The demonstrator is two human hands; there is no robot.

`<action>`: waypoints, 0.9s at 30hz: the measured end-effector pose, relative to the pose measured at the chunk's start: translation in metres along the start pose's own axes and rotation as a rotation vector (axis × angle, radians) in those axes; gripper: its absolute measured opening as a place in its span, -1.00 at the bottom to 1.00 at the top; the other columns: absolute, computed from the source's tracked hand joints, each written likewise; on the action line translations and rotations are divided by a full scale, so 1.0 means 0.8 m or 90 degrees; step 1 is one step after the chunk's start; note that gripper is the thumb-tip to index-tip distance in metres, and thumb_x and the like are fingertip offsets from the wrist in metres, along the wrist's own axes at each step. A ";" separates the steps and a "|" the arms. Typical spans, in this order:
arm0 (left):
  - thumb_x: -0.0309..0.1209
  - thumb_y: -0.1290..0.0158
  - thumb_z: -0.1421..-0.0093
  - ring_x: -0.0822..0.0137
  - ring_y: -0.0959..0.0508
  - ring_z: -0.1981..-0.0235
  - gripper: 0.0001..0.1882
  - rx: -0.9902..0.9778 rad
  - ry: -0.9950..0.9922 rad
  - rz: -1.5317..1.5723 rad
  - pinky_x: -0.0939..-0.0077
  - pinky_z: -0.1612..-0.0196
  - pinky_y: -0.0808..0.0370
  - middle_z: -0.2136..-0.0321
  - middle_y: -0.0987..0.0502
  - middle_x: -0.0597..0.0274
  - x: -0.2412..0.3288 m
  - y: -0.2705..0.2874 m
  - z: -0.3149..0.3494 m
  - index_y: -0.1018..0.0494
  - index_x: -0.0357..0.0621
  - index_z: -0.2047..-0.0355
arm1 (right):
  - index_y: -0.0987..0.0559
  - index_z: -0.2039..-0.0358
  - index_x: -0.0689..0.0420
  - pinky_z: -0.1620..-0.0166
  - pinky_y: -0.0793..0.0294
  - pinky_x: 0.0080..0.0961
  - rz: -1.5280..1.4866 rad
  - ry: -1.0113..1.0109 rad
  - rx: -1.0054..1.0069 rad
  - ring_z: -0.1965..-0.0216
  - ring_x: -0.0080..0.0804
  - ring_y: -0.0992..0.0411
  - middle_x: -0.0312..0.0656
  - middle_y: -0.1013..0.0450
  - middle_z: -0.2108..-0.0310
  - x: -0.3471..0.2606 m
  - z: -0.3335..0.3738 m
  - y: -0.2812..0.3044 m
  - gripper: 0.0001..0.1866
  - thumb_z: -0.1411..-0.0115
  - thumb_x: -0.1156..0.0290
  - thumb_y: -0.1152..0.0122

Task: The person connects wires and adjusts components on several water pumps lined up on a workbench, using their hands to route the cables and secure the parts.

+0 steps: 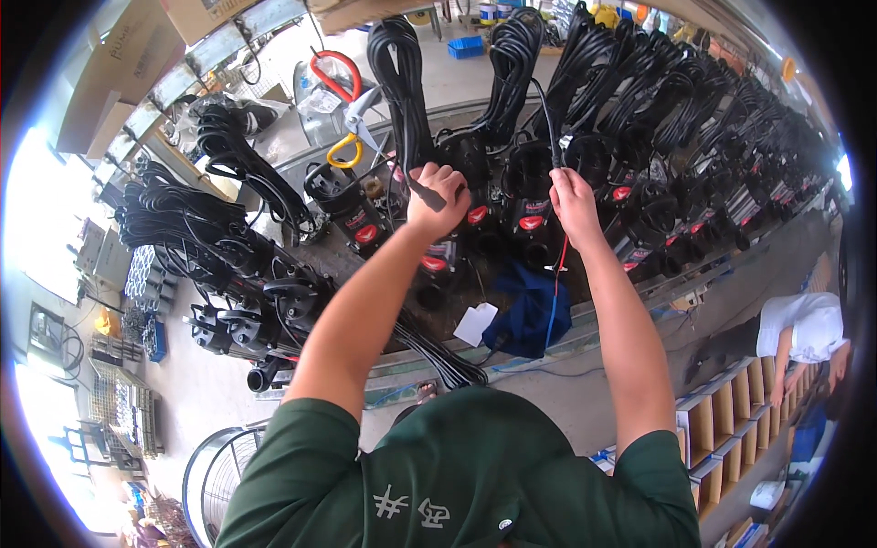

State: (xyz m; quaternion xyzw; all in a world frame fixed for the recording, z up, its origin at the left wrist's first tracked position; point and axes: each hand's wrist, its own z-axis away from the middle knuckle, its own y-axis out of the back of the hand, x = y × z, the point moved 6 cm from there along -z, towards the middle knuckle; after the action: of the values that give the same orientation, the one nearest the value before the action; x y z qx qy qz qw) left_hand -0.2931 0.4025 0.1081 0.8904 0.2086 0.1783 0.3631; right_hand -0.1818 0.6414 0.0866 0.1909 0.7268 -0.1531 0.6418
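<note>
My right hand [574,203] pinches a black cable [548,110] just above one of the black pumps. Thin red and blue wires [554,306] hang down below that hand. My left hand [440,203] is closed over the top of a neighbouring pump; its fingers curl away, so what they grip is hidden. A thick dark cable end [424,192] lies across the back of the left hand, below a hanging coil of black cable [402,78]. Black pumps with red labels [532,222] stand in rows around both hands.
Scissors [352,110] with red and yellow handles hang left of the coil. A dark blue cloth [530,315] and a white paper [476,323] lie on the bench's near side. More pumps [242,324] crowd the left. Another person [799,329] bends by shelving at far right.
</note>
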 end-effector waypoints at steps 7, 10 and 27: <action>-0.16 -0.24 -0.10 0.01 -0.48 0.06 -0.66 -0.120 -0.087 -0.116 0.09 -0.06 -0.34 0.21 -0.49 0.11 -0.051 0.035 0.030 -0.52 -0.08 0.22 | -0.38 -0.32 0.13 0.65 -0.02 -0.70 -0.032 -0.131 -0.082 0.69 -0.71 -0.15 -0.35 -0.36 0.55 0.047 0.067 0.032 -0.47 -0.45 0.16 -0.12; 0.00 -0.22 -0.19 0.05 -0.49 0.03 -0.55 -0.120 -0.124 -0.177 0.06 -0.04 -0.36 0.19 -0.49 0.14 -0.074 0.064 0.055 -0.51 -0.12 0.17 | -0.47 -0.19 0.20 0.65 0.01 -0.70 -0.079 -0.200 -0.105 0.71 -0.70 -0.15 -0.29 -0.41 0.51 0.100 0.129 0.062 -0.54 -0.38 0.24 -0.21; -0.38 -0.21 -0.05 -0.07 -0.37 -0.19 -0.43 -0.008 0.136 -0.139 -0.01 -0.29 -0.22 -0.04 -0.44 0.00 -0.100 0.032 0.044 -0.44 -0.14 -0.12 | -0.61 0.12 0.22 0.68 -0.16 -0.59 -0.036 -0.491 0.201 0.74 -0.60 -0.26 -0.28 -0.43 0.55 0.363 0.546 0.267 -0.74 -0.32 0.30 -0.18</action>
State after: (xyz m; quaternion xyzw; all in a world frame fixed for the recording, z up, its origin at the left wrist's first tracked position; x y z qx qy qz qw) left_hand -0.3382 0.3262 0.0896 0.8361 0.3406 0.2326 0.3617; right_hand 0.2715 0.6483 -0.2528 0.1954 0.4060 -0.3403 0.8254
